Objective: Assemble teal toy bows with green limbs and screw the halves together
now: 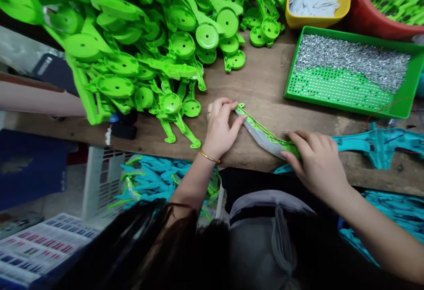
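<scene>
Between my hands, low over the table's front edge, lies a long green plastic piece with a translucent curved blade (263,139). A thin red wire runs along its green side. My left hand (221,126) pinches the far left tip between thumb and fingers. At the other end, my right hand (316,159) is closed around the green part, which its fingers partly hide. Beside my right hand, a blue plastic piece (380,144) with thin wires lies on the table.
A heap of green plastic parts (207,36) covers the table's left and back. At the right stand a green tray (351,104) of small metal screws, a yellow bin (318,19) of whitish pieces and a red tub (374,13) of green tubes. Below, a white crate (99,179) holds blue and green parts.
</scene>
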Demonstrator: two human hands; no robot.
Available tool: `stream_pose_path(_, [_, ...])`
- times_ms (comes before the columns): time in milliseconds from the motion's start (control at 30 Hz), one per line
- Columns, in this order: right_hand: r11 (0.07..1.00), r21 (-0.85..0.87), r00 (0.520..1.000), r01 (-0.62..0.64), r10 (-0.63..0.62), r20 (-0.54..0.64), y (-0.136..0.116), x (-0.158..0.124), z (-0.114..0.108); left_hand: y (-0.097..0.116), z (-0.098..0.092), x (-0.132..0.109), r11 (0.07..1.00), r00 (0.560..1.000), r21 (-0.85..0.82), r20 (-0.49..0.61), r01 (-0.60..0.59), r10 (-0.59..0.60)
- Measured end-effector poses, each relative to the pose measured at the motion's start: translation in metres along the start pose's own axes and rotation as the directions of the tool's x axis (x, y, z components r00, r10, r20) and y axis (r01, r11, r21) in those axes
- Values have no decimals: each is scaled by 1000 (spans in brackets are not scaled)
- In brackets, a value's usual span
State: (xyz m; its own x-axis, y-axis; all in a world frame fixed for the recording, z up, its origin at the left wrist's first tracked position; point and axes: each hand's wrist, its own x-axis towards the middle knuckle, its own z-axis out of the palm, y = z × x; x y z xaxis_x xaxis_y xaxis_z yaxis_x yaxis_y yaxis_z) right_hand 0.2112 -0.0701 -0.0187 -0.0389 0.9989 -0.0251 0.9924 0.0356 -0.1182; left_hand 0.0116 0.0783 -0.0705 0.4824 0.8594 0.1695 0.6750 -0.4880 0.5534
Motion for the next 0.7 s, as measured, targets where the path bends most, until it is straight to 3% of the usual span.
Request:
stream_pose_path(533, [987, 148, 997, -62, 68, -34, 8, -1, 16, -2, -4, 2, 1000, 1000, 2, 24, 17, -17])
stream_pose_path(633, [982, 187, 997, -30, 42, -65, 10, -3, 18, -1, -6, 1, 981, 996, -172, 36, 86, -81])
stream_pose_path(700, [974, 226, 997, -19, 35, -68, 12, -4, 19, 3, -8, 0, 873, 972, -428, 93, 233, -214])
